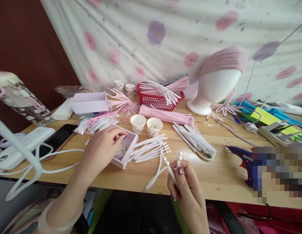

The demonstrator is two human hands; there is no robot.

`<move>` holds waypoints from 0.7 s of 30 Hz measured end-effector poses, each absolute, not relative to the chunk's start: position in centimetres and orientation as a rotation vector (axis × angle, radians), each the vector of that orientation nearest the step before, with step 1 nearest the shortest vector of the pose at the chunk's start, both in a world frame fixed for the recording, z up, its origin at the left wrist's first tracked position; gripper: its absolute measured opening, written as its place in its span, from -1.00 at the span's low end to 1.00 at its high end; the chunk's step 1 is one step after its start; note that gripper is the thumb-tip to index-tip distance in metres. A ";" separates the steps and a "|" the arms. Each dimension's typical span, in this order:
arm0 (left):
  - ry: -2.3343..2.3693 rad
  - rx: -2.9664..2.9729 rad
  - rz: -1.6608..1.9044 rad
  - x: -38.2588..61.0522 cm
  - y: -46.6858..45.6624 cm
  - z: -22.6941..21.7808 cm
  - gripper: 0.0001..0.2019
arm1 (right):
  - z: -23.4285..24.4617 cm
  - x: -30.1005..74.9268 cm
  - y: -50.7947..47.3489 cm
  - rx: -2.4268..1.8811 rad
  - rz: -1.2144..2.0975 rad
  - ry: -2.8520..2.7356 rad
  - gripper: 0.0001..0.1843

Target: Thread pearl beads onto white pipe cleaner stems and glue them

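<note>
My right hand (188, 195), near the table's front edge, is closed on a white pipe cleaner (173, 175) whose pearl-beaded tips point up between thumb and fingers. Over a small lilac box (130, 156) is my left hand (100, 151). Its thumb and fingertips are pinched together above the box; what they hold, if anything, is too small to make out. Small shiny pieces (123, 151) lie in the box. Between the hands are several white pipe cleaners with pearl ends (151, 148). Behind them stand a paper cup of pearl beads (155, 132) and another paper cup (138, 130).
A blue glue gun (243, 159) lies at the right. Behind are a red basket (160, 103) of pipe cleaners, a pink bundle (166, 116), white pipe cleaners (197, 141) and a foam head (215, 86). A phone (58, 139) and white cables (58, 169) lie left.
</note>
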State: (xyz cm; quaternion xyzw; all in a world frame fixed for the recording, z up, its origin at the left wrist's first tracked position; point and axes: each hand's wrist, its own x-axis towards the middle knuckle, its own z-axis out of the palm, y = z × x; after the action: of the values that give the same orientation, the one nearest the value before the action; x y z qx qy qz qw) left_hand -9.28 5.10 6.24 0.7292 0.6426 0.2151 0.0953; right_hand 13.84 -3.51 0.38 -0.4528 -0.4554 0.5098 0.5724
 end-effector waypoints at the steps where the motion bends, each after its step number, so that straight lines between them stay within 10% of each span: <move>1: 1.913 2.189 0.555 -9.6 6.2 5.9 -0.73 | 0.4 13.8 -3.6 -1.069 1.209 -1.082 -0.65; 21: 1.948 2.233 0.083 -8.4 9.3 3.0 -0.71 | 1.3 12.7 -3.4 -1.216 1.393 -1.075 -0.55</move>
State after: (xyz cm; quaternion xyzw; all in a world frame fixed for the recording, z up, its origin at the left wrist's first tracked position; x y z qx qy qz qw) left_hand -8.37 9.32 3.00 0.7503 0.6546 0.0280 0.0884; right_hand 12.75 -3.39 1.26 -0.4986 -0.4407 0.5713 0.4805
